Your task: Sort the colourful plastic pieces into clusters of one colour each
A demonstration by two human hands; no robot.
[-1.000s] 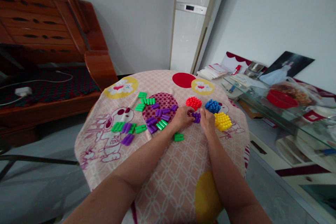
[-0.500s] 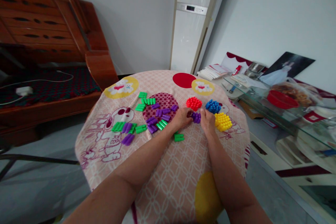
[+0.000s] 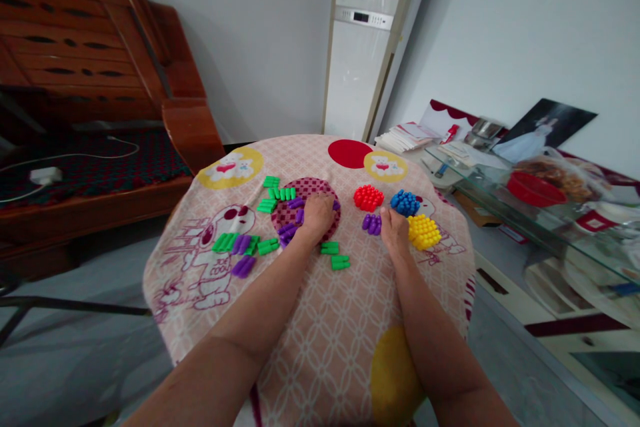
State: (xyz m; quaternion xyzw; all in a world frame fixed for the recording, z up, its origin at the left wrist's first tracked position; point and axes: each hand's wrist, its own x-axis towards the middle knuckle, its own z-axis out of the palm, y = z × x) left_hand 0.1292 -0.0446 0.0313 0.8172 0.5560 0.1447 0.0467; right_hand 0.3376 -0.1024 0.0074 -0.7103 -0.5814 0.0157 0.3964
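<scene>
My left hand reaches over the scattered purple pieces on the dark red patch of the cloth, fingers curled down onto them; what they grip is hidden. My right hand rests beside a small purple cluster, thumb touching it, fingers tucked under. Around it stand a red cluster, a blue cluster and a yellow cluster. Loose green pieces lie between my forearms.
More green and purple pieces lie at the left on the cartoon-print cloth over the round table. A wooden bench stands at the left, a tall white unit behind, and a cluttered glass table on the right.
My left hand left the purple cluster and moved left to the loose purple pieces. A second green piece now shows where the hand was. My right hand stayed by the cluster.
</scene>
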